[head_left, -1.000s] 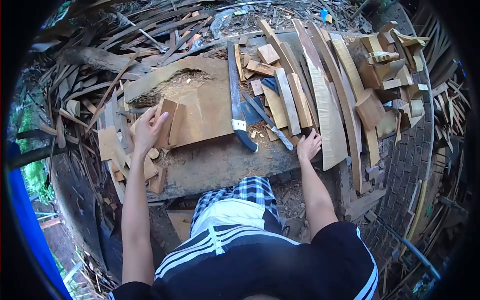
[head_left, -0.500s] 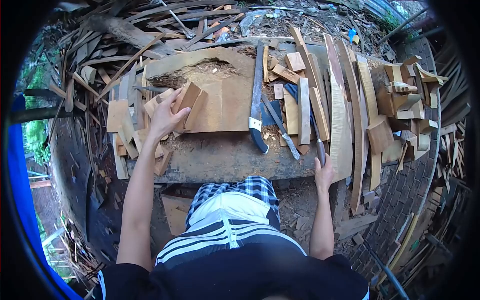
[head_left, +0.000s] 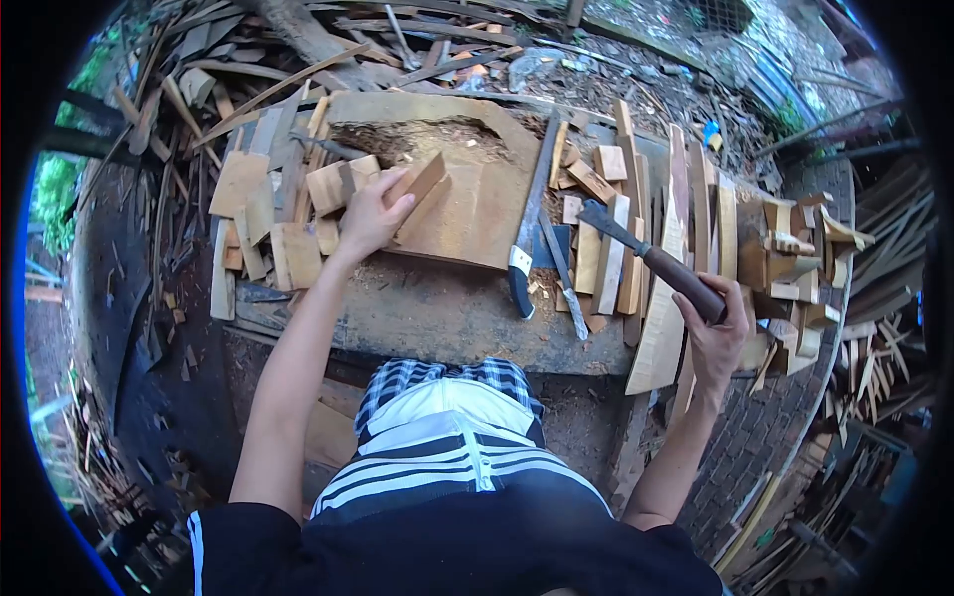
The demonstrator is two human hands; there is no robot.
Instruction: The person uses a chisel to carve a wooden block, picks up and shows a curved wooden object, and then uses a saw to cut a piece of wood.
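Observation:
My left hand (head_left: 376, 214) is closed around a brown wood block (head_left: 427, 189), which stands tilted on a large flat board (head_left: 477, 233) with a ragged hollow along its far side. In my right hand (head_left: 717, 328) is a chisel (head_left: 686, 283) with a thick dark wooden handle. Its metal shank points up and left, and the flared blade hangs over the wood strips. Between my hands lie a handsaw (head_left: 537, 199) with a black and white handle and a narrow metal file-like bar (head_left: 564, 273).
Small wood blocks (head_left: 298, 256) crowd the left of the bench (head_left: 427, 323). Long curved planks (head_left: 661, 318) lie to the right, beside a stack of cut wooden pieces (head_left: 795, 263). Scrap wood (head_left: 318, 40) is heaped beyond the bench.
My right hand has lifted the chisel off the wood strips and moved up and right with it. My left hand still grips the block, now tilted differently. The whole view has shifted.

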